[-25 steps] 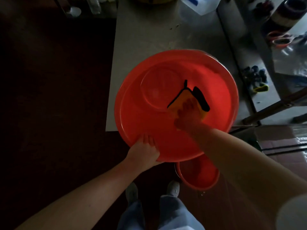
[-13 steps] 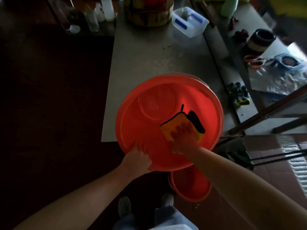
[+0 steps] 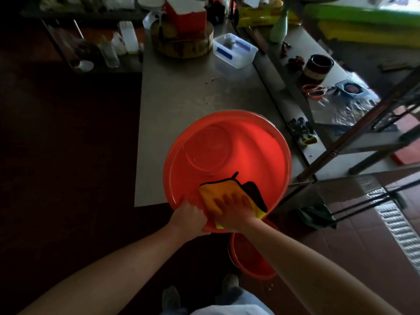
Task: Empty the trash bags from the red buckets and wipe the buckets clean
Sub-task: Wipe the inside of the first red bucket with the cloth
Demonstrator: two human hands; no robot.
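Just under right hand [image 3: 236,212]: yellow cloth [image 3: 212,193]

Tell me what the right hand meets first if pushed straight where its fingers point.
Beyond the yellow cloth under the right hand, likely the bare inner wall of the large red plastic bucket.

There's just the one camera, worn on the person's head — it faces forward and tips steeply down. The red bucket [image 3: 250,155] sits close, mid-frame. The steel table [image 3: 181,98] runs off toward the far clutter, and the person's shoes [image 3: 230,283] show at the near edge — a wide lens.
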